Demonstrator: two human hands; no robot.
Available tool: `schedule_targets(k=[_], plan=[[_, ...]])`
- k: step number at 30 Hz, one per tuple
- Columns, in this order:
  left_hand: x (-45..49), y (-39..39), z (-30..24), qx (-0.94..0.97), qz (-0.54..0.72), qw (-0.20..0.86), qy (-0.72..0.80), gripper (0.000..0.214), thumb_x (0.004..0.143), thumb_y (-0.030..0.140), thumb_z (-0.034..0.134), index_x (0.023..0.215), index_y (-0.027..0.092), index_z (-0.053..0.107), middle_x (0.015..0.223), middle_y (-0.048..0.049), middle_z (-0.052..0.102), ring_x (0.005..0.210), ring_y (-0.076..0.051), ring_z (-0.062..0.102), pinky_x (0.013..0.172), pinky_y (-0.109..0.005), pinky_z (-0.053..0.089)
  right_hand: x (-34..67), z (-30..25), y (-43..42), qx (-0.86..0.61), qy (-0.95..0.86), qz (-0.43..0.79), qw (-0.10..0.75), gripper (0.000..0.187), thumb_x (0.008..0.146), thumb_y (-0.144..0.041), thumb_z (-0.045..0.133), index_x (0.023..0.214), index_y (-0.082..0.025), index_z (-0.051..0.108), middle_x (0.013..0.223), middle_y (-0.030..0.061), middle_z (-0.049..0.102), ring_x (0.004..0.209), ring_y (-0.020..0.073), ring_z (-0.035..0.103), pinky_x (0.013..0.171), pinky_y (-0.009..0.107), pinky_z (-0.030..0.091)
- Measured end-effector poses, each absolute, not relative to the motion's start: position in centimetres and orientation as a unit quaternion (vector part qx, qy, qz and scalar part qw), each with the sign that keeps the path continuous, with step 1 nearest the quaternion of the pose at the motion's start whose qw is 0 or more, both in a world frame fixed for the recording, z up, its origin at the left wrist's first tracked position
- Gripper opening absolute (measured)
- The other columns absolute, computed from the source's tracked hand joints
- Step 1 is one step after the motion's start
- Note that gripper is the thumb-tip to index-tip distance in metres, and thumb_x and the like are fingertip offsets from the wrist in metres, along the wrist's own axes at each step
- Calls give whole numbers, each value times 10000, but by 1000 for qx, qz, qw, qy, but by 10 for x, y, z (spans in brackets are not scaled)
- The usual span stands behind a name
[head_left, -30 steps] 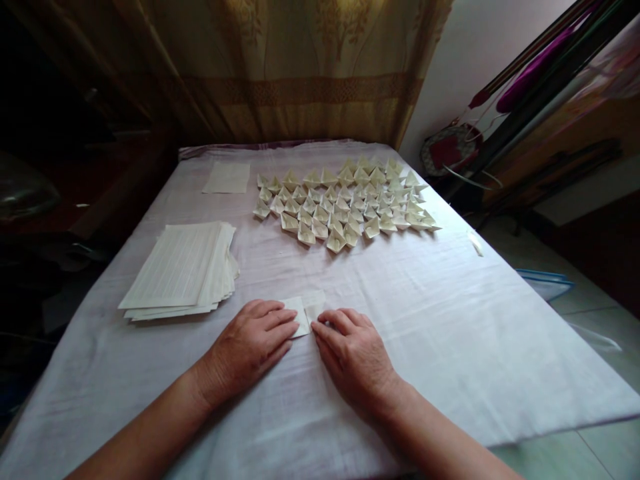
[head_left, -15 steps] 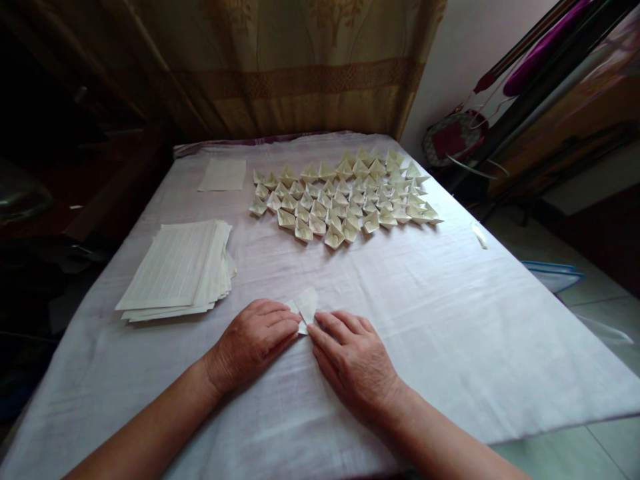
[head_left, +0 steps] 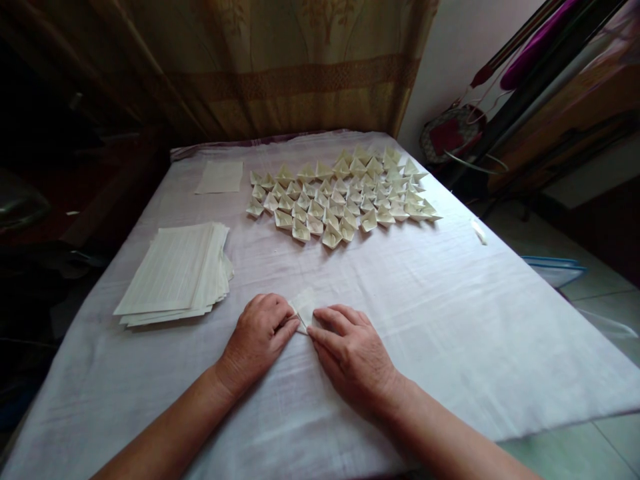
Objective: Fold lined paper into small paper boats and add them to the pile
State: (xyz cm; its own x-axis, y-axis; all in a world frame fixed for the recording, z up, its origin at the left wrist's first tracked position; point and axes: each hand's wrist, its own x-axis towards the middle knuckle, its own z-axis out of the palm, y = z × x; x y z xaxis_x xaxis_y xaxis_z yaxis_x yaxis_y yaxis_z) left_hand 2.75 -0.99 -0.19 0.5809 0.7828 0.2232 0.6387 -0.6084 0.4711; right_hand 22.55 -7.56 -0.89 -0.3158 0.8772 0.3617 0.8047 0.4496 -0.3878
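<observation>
A small folded piece of paper (head_left: 305,305) lies on the white cloth between my two hands. My left hand (head_left: 263,333) has its thumb and curled fingers closed on the paper's left edge. From the right, my right hand (head_left: 353,350) presses its thumb and bent index finger on the lower right edge. The fingers cover part of the paper. Beyond them stand rows of folded paper boats (head_left: 333,203), set close together. Left of my left hand is a stack of lined paper sheets (head_left: 173,267).
A single paper sheet (head_left: 220,177) lies at the far left of the cloth-covered table (head_left: 450,333). Near its right edge is a small white scrap (head_left: 479,232). A patterned curtain (head_left: 300,73) hangs behind, and a round bag (head_left: 450,133) is beyond the right corner.
My left hand has curled its fingers more and shifted slightly up at the paper's left edge. The paper's upright flap now sits lower. The right hand stays nearly in place.
</observation>
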Motion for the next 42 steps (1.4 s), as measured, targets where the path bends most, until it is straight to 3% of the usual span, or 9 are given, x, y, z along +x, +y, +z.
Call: schedule_targets(k=[11, 26, 31, 38, 42], plan=[[32, -9, -3, 861, 193, 155, 444, 82, 878, 230, 612, 825, 206, 554, 859, -9, 594, 839, -190, 553, 775, -337, 453, 226, -9, -75, -480, -835, 66, 262, 246, 954, -176, 525, 1161, -181, 657, 1183, 58, 706, 1086, 238, 582, 886, 380, 466], [29, -11, -8, 849, 222, 192, 439, 58, 903, 193, 585, 879, 203, 637, 931, -20, 625, 900, -189, 565, 831, -333, 456, 228, -14, -76, -465, -845, 39, 260, 224, 966, -218, 533, 1140, -216, 674, 1196, 64, 687, 1070, 234, 582, 875, 382, 441], [27, -12, -8, 863, 248, 151, 413, 104, 920, 209, 591, 849, 189, 664, 926, -30, 651, 881, -180, 586, 813, -324, 476, 228, -14, -77, -463, -847, 42, 258, 225, 970, -226, 528, 1140, -215, 675, 1207, 69, 684, 1076, 240, 580, 875, 381, 436], [18, -23, -7, 908, 246, 19, 338, 224, 992, 204, 470, 1039, 156, 684, 985, -62, 708, 922, -196, 608, 848, -340, 486, 227, -15, -77, -473, -840, 42, 261, 226, 962, -232, 545, 1149, -225, 672, 1198, 62, 688, 1082, 239, 575, 886, 373, 430], [14, -24, -7, 912, 241, 18, 332, 243, 1001, 221, 457, 1035, 168, 693, 982, -57, 716, 914, -193, 614, 839, -333, 487, 225, -16, -78, -480, -837, 44, 260, 230, 981, -246, 510, 1145, -220, 669, 1211, 55, 685, 1089, 244, 574, 882, 380, 422]])
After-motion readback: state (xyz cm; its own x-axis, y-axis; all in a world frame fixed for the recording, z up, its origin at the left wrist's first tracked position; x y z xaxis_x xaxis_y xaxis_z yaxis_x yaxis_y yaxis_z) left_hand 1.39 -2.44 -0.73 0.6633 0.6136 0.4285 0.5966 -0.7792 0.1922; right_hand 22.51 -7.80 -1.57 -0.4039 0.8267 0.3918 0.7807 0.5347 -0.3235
